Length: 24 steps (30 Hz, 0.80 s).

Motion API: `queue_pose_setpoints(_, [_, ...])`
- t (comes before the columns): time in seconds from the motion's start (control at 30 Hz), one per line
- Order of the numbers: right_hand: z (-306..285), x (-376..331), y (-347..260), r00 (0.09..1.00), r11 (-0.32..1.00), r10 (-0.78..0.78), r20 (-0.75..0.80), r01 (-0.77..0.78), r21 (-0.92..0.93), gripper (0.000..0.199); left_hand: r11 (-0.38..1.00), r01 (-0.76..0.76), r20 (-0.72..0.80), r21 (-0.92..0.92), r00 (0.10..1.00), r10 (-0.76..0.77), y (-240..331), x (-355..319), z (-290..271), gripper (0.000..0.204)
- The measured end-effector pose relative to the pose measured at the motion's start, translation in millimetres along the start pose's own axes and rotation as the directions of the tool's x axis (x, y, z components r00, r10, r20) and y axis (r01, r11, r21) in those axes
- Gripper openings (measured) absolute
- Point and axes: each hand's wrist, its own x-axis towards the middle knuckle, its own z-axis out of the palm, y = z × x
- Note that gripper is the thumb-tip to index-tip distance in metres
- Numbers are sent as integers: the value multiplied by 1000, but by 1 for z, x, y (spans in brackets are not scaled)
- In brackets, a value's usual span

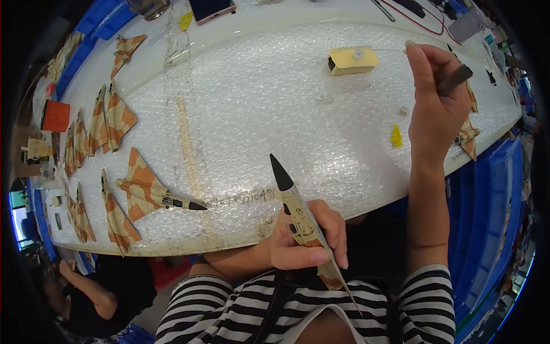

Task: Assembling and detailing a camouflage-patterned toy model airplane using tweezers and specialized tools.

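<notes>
My left hand (292, 252) is closed round a camouflaged model fighter jet (301, 218) in tan, grey and orange-brown. Its black nose points up and away from me, with the body tilted on its side. At the right, my right hand (429, 109) grips a needle tool by its dark handle (456, 78). From the fingertips a thin shaft stretches left toward a small pale-yellow block (350, 62). On top of that block sits a whitish blob (358, 53); the shaft's tip ends at or close to it, and contact I cannot tell.
Bubble wrap (252, 103) covers the white table. Several camouflaged jets lie at the left, one (149, 186) pointing its black nose toward me. A yellow scrap (396, 136) lies near my right forearm; a phone (212, 8) is at the back. Blue bins (487, 229) flank the right edge. Another person's arm (89, 289) shows lower left.
</notes>
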Motion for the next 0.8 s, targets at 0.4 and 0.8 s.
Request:
queue_pose_setpoints(0.4, [22, -79, -68, 848, 621, 453, 277, -522, 584, 6, 997, -5, -34, -72, 999, 2, 3, -3, 5, 16])
queue_pose_setpoints(0.8, [18, -83, -64, 804, 513, 392, 447, -594, 619, 4, 999, 26, -69, -44, 997, -29, 8, -4, 5, 18])
